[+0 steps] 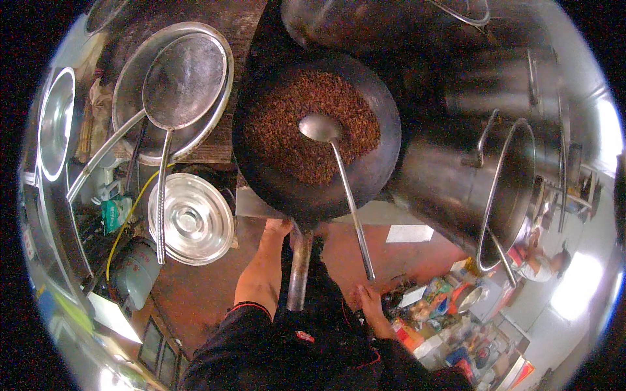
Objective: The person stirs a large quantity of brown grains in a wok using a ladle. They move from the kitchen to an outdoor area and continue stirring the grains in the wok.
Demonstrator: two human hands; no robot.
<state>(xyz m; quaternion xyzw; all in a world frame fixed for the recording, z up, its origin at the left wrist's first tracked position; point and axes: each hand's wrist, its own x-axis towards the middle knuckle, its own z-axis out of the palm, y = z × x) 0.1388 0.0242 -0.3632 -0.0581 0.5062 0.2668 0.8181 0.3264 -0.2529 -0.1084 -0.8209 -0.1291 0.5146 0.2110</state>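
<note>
In front of me is a dark wok (386, 117) with brown, crumbly, grain-like food (288, 117) spread in it. A metal ladle (352, 205) lies across the wok, its bowl on the food and its handle reaching over the near rim. Just beyond the end of that handle is my right hand (370, 303), which looks apart from it; its fingers are blurred. My left hand (279, 226) is at the near side of the wok, left of the wok's handle (299, 273). The wok's edge partly hides it, so its grip does not show.
Left of the wok, a strainer (188, 80) rests over a metal basin (129, 105), above a shiny metal lid (205, 229). Tall metal pots (430, 176) flank the right. Packages and bowls (430, 308) crowd the lower right, where another person (538, 266) appears.
</note>
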